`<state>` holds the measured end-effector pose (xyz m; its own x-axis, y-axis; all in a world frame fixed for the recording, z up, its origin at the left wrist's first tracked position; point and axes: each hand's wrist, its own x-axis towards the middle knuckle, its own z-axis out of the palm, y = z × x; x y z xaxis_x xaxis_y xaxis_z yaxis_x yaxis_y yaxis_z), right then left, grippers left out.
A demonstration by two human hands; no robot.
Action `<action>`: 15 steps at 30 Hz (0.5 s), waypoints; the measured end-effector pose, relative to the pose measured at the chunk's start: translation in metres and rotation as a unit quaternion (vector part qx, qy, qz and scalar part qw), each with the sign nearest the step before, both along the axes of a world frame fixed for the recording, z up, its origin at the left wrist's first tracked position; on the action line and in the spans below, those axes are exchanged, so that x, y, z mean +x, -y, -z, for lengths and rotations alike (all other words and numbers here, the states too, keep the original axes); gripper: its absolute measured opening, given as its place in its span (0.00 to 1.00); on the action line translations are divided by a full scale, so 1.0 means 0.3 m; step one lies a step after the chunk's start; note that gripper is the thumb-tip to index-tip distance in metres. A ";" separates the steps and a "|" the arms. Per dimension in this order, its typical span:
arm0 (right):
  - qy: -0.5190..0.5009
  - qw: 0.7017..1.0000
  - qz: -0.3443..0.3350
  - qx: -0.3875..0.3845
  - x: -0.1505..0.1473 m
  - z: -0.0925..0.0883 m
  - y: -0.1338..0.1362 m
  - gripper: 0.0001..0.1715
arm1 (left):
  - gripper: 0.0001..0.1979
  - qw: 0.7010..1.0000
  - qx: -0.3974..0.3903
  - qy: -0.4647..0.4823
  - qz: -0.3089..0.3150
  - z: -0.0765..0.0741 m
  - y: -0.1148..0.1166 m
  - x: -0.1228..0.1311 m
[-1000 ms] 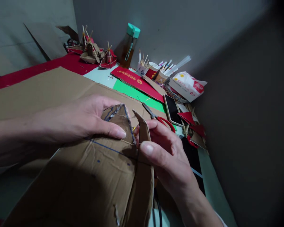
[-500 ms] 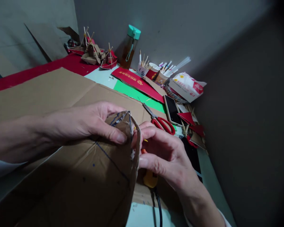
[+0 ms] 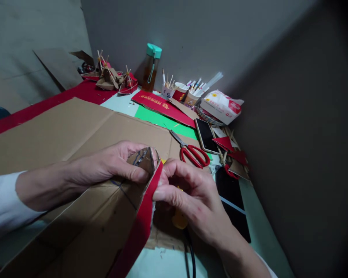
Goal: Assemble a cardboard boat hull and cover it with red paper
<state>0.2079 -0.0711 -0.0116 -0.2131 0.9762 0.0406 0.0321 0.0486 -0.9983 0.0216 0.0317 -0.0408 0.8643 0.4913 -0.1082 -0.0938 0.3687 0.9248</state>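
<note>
My left hand (image 3: pixel 104 166) pinches the top corner of a folded brown cardboard piece (image 3: pixel 98 224) marked with blue pen lines, thumb on its near face. My right hand (image 3: pixel 188 189) grips the same piece from the right, fingers curled against its red outer face (image 3: pixel 139 227). The cardboard stands tilted up off the table between both hands. A yellow tool with a black cable (image 3: pixel 180 221) lies partly hidden under my right hand.
A large flat cardboard sheet (image 3: pixel 60 131) lies behind the hands. Red-handled scissors (image 3: pixel 191 152), a phone (image 3: pixel 205 135), green paper (image 3: pixel 162 120) and red card scraps (image 3: pixel 232 150) sit to the right. Small cardboard boats (image 3: pixel 113 77), a bottle (image 3: pixel 150 67) and cups of sticks (image 3: pixel 179 90) stand along the wall.
Both hands have folded the cardboard flap further, so its red outer face now shows. The view has tilted down slightly, and the hands sit lower in it.
</note>
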 end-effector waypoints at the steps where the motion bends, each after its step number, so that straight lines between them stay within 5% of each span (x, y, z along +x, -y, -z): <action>1: 0.000 1.000 0.005 -0.014 -0.001 0.000 0.003 0.14 | 0.06 1.000 0.009 -0.010 -0.013 -0.006 -0.002 -0.001; 4: 0.023 0.999 0.031 -0.029 -0.002 -0.003 0.017 0.14 | 0.07 0.997 0.033 -0.031 -0.058 -0.037 -0.009 -0.004; 9: 0.023 0.992 0.091 0.084 -0.006 -0.011 0.029 0.10 | 0.11 0.988 0.059 -0.013 -0.145 -0.080 -0.026 -0.023; 15: -0.039 0.991 0.094 0.082 -0.022 0.001 0.040 0.08 | 0.16 0.990 0.067 0.047 -0.119 -0.028 -0.044 -0.045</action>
